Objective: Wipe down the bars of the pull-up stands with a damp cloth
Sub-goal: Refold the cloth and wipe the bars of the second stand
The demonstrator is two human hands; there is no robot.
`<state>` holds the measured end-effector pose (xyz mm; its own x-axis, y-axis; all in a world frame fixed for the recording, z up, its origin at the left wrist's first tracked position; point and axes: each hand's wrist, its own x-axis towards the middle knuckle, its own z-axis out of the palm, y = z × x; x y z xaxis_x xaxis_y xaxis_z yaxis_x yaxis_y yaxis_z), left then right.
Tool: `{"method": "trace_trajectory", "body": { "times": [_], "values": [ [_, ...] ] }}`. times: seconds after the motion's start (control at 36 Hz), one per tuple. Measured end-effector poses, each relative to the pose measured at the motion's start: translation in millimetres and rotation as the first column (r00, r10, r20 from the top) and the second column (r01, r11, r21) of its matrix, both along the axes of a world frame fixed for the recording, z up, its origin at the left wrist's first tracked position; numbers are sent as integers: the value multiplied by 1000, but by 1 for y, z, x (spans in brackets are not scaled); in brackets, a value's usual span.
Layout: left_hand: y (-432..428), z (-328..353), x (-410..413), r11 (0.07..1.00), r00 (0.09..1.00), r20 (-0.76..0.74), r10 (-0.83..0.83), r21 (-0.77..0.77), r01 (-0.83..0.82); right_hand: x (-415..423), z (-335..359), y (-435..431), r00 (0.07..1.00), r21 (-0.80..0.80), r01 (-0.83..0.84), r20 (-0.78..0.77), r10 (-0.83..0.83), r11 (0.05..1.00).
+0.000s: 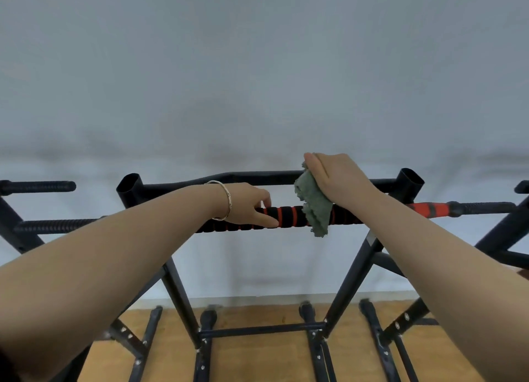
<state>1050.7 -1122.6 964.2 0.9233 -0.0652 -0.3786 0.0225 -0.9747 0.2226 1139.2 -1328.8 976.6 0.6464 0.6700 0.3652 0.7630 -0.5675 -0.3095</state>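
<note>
The right hand point(340, 178) is closed on a green cloth point(313, 207), with the fingers laid together over its upper edge. Only the back of the hand is shown, and the thumb is hidden. The cloth is pressed against the padded bar point(289, 215) near its middle. Its ragged lower end is draped over the front of the bar and hangs just below it.

The left hand point(249, 202) is clamped on the same bar, a little to the left of the cloth. The thumb is stretched along the front of the padding and the fingers are curled over the top. A thin metal bracelet point(228, 201) is worn on the left wrist.

The bar is wrapped in black foam ringed with red bands. It is carried across the black pull-up stand between two upright tubes, the left tube point(130, 182) and the right tube point(410, 179), whose open tops are seen. A bare black rear bar point(252, 177) is seen behind the padded one, with a slight bend in it. Beyond the right tube a red grip point(426, 209) is fitted to the bar, followed by a dark ribbed end. Two dark ribbed handles are seen at the far left, the upper point(40, 186) and the lower point(57, 225).

The stand's legs and cross-braces are set on a wooden floor point(257, 361), and a pale grey wall point(257, 66) is seen behind.
</note>
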Motion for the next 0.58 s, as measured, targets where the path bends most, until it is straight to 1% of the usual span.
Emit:
{"method": "trace_trajectory", "body": {
  "times": [0.06, 0.14, 0.19, 0.25, 0.28, 0.31, 0.36, 0.39, 0.42, 0.47, 0.5, 0.53, 0.58],
  "values": [
    [-2, -2, 5, 1000, 999, -45, 19, -15, -20, -8, -4, -3, 999, -29, -35, 12, 35, 999],
    [-1, -7, 11, 999, 989, -142, 35, -32, -40, -15, -15, -6, 996, -121, -70, -56, 63, 990],
    [-2, -9, 10, 987, 973, -222, 58, -133, -89, -19, -23, -7, 991, -193, -109, -102, 91, 975],
    [-3, -9, 7, 977, 966, -252, 64, -183, -112, -23, -27, -10, 981, -260, -134, -174, 90, 956],
    [-3, -9, 7, 978, 968, -242, 65, -179, -111, -24, -28, -11, 969, -261, -138, -234, 76, 956],
    [-3, -10, 7, 980, 972, -224, 67, -168, -107, -24, -28, -13, 949, -221, -128, -310, 55, 967],
    [-3, -11, 8, 989, 982, -178, 60, -120, -82, -23, -24, -15, 887, -67, -66, -461, 27, 996],
    [-3, -11, 8, 994, 987, -154, 52, -92, -67, -20, -22, -16, 883, -28, -37, -469, 20, 999],
    [-2, -12, 8, 996, 990, -132, 45, -70, -55, -15, -20, -16, 907, -53, -21, -422, -3, 998],
    [2, -12, 8, 997, 994, -97, 44, -55, -49, -4, -20, -16, 946, -220, 30, -309, -99, 975],
    [4, -12, 8, 997, 995, -84, 46, -52, -50, 1, -21, -16, 947, -296, 60, -284, -148, 953],
    [7, -12, 8, 998, 996, -73, 48, -46, -52, 4, -22, -15, 939, -338, 77, -293, -183, 938],
    [11, -12, 7, 998, 997, -52, 50, -27, -52, 6, -21, -13, 915, -334, 64, -356, -189, 940]
  ]
}}
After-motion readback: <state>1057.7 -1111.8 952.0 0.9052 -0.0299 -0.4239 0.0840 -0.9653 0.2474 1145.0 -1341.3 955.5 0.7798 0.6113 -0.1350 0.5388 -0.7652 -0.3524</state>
